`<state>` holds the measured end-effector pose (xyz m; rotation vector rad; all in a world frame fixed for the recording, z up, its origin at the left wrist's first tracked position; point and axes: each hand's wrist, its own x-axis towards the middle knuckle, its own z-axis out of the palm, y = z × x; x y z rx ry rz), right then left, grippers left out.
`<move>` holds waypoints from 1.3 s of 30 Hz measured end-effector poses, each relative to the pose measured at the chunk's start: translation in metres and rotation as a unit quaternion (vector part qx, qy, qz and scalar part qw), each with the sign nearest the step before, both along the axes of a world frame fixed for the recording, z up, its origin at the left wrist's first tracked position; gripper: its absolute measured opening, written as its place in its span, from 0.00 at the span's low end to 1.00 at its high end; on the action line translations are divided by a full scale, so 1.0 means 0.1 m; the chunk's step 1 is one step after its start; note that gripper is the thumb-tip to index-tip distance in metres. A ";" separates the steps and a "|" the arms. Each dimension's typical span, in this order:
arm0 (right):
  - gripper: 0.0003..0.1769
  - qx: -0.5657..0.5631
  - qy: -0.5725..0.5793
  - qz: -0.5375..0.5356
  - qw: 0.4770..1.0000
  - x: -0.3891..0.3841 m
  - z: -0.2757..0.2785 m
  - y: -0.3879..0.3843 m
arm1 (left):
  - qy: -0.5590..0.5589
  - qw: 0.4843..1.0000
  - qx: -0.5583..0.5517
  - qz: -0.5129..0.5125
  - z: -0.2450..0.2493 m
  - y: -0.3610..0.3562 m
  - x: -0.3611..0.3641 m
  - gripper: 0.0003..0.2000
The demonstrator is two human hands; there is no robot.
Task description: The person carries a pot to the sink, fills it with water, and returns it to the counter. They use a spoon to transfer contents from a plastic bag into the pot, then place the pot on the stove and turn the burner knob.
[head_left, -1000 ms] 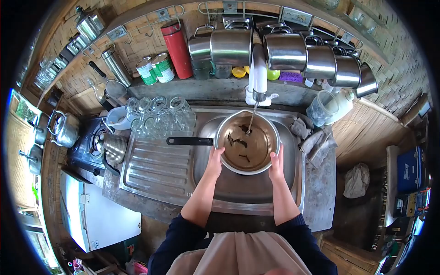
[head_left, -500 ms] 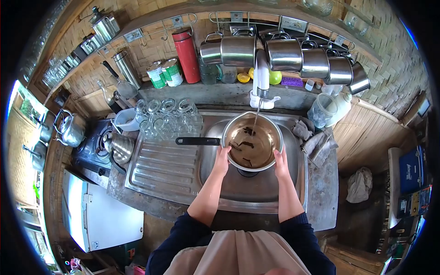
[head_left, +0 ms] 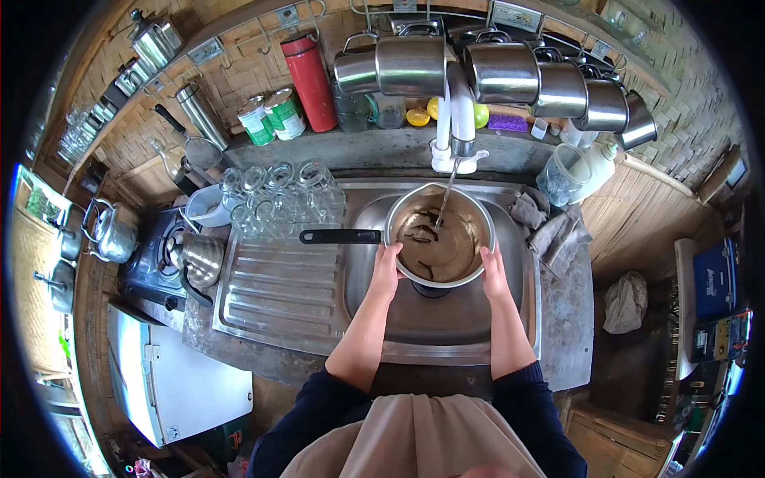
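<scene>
A steel saucepan (head_left: 439, 275) with a black handle (head_left: 341, 237) pointing left is held over the sink basin (head_left: 446, 328). Water runs into it from the white tap (head_left: 462, 119). Brownish water with several dark strips or reflections shows inside; which they are I cannot tell. My left hand (head_left: 388, 267) grips the pan's lower left side, thumb near the rim. On the lower right side my right hand (head_left: 493, 269) holds it the same way. Most fingers of both hands are hidden under the pan.
Upturned glass mugs (head_left: 283, 199) stand on the ribbed drainboard (head_left: 279, 295). Grey cloths (head_left: 558, 239) and a clear plastic jug (head_left: 564, 175) are right of the sink. Steel pots (head_left: 502, 73) hang above the tap. A kettle (head_left: 199, 259) sits at the left by the stove.
The view has shifted slightly. The pan and both hands remain under the running tap, and the dark shapes and ripples in the water look different.
</scene>
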<state>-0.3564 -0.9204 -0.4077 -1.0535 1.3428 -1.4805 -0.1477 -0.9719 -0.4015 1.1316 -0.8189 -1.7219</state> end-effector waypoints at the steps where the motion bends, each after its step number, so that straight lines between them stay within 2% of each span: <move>1: 0.37 0.002 0.001 0.001 1.000 0.00 0.00 0.00 | 0.000 1.000 -0.004 0.002 0.00 0.00 -0.01 0.23; 3: 0.36 -0.007 -0.045 0.026 0.999 0.00 0.03 0.01 | 0.001 1.000 -0.005 0.005 0.01 0.00 -0.01 0.25; 6: 0.36 0.035 -0.041 0.039 0.998 0.00 0.13 0.05 | -0.002 1.000 -0.010 0.006 -0.02 0.00 0.00 0.25; 10: 0.35 0.033 -0.040 0.030 0.998 0.01 0.04 0.02 | -0.012 1.000 -0.004 -0.003 -0.04 -0.02 0.01 0.25; 12: 0.33 -0.051 -0.031 0.027 0.998 0.03 0.01 0.00 | -0.011 1.000 -0.002 -0.002 -0.02 -0.01 0.01 0.26; 14: 0.33 -0.050 -0.035 0.039 0.997 0.01 0.02 0.01 | -0.011 1.000 -0.005 -0.003 -0.01 0.00 0.01 0.22; 27: 0.37 -0.066 -0.028 0.058 0.996 -0.03 0.08 0.00 | -0.004 1.000 0.016 -0.019 -0.04 -0.01 0.02 0.24; 39: 0.37 -0.065 -0.040 0.058 0.995 -0.04 0.05 -0.02 | -0.008 1.000 0.015 -0.013 -0.08 -0.01 0.01 0.24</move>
